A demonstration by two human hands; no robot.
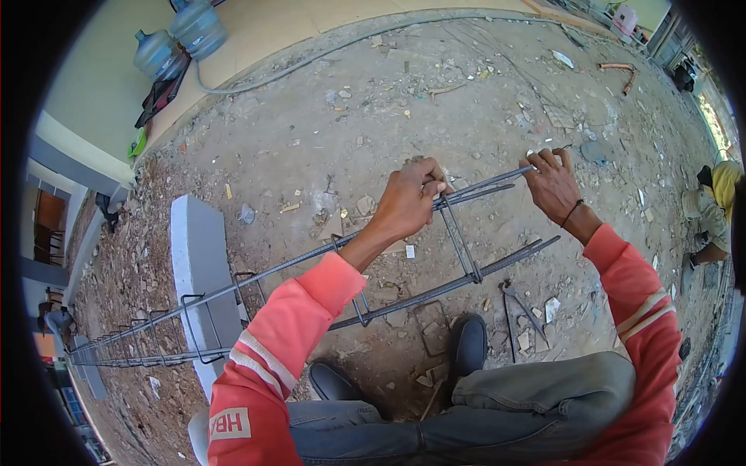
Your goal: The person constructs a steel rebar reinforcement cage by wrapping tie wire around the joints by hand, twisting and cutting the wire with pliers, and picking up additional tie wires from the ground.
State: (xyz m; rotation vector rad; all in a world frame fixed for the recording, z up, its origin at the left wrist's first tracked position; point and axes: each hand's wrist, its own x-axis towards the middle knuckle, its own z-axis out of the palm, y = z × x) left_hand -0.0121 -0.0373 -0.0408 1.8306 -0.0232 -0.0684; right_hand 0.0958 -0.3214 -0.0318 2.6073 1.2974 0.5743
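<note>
A long rebar cage [420, 297] of ribbed steel bars and square stirrups runs from the far left to in front of my knees. My left hand [408, 198] is closed, thumb and fingers pinched on the upper rebar beside the end stirrup [458, 241]; any tie wire there is too small to make out. Farther right, my right hand [553, 186] has its fingers curled round the end of the upper rebar [486, 185]. Below the cage, a pair of long-handled pincers [522, 311] lies on the ground by my shoe. One loose stirrup [431, 330] rests between my feet.
A pale block [200, 264] supports the cage at left, with another block [92, 369] farther along. Rubble covers the ground. Water jugs [198, 29] and a hose [311, 58] lie along the ledge. Another person [711, 210] is at the right edge.
</note>
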